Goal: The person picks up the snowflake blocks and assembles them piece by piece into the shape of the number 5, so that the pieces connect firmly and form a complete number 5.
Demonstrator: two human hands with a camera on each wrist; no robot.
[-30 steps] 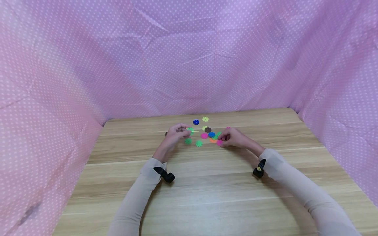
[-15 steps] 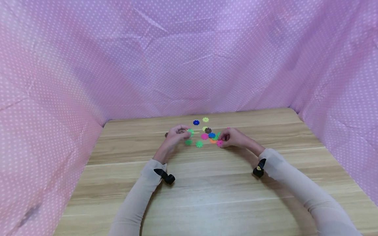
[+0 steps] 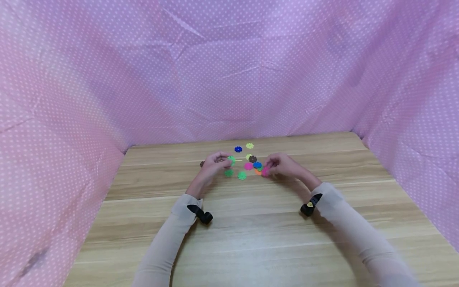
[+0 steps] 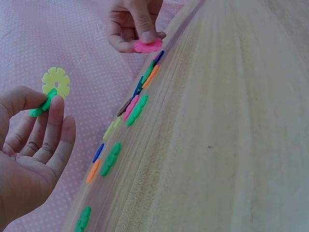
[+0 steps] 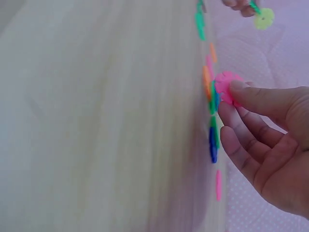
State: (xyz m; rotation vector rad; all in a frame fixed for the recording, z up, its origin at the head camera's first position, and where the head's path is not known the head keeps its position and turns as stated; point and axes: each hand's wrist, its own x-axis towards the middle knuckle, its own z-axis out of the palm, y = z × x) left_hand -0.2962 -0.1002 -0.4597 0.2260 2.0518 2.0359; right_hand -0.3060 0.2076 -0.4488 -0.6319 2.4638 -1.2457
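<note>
My left hand (image 3: 214, 166) pinches a green notched flower disc (image 4: 42, 104) between thumb and fingers. A yellow flower disc (image 4: 57, 79) stands joined to it at an angle, clear of the fingertips. To the right, my right hand (image 3: 284, 166) pinches a pink flower disc (image 5: 225, 86) by its edge, above the scattered discs. Between the hands lie a loose pink disc (image 3: 248, 166), a blue disc (image 3: 257, 164) and a brown disc (image 3: 252, 159). An orange disc (image 3: 257, 172) is partly covered by others.
On the wooden table (image 3: 247, 231), two green discs (image 3: 242, 175) lie in front of the left hand. Farther back are a dark blue disc (image 3: 238, 149) and a yellow disc (image 3: 250, 146). A pink dotted cloth (image 3: 229, 79) hangs behind the table and at both sides.
My right hand has lifted the pink disc off the table and shifted slightly left, its wrist turning a little. The left hand stays almost still with the joined discs.
</note>
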